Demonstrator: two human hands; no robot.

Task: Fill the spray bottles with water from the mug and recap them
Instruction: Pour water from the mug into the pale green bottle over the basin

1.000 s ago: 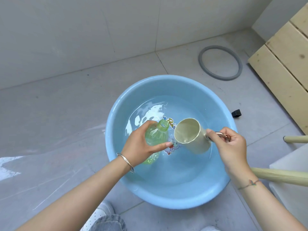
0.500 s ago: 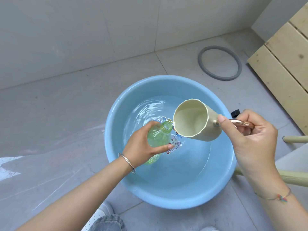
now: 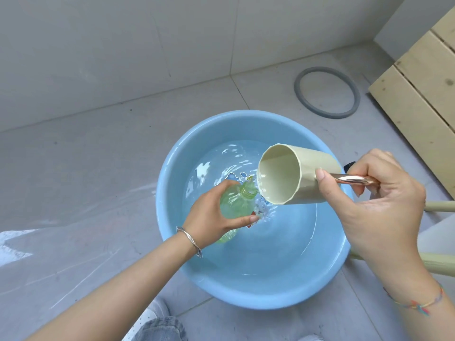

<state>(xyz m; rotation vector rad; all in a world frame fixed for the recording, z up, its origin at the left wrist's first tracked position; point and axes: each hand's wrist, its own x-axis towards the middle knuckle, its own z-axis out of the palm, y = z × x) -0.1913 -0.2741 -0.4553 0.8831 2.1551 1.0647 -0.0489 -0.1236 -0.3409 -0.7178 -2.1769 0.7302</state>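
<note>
Mug (image 3: 295,175) tipped at frame center-right, right hand (image 3: 376,200) gripping its metal handle, left hand (image 3: 209,217) wrapped round uncapped green bottle (image 3: 236,203) w/ neck under mug lip, over blue basin (image 3: 172,183) of water.

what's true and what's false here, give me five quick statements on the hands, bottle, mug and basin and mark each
1. The left hand grips the green bottle over the blue basin. True.
2. The green bottle has its cap on. False: its threaded neck is open, with no cap on it.
3. The right hand holds the mug by its metal handle, tipped toward the bottle's mouth. True.
4. The blue basin is dry. False: it holds water.
5. The grey ring lies inside the basin. False: it lies on the floor beyond the basin.
</note>
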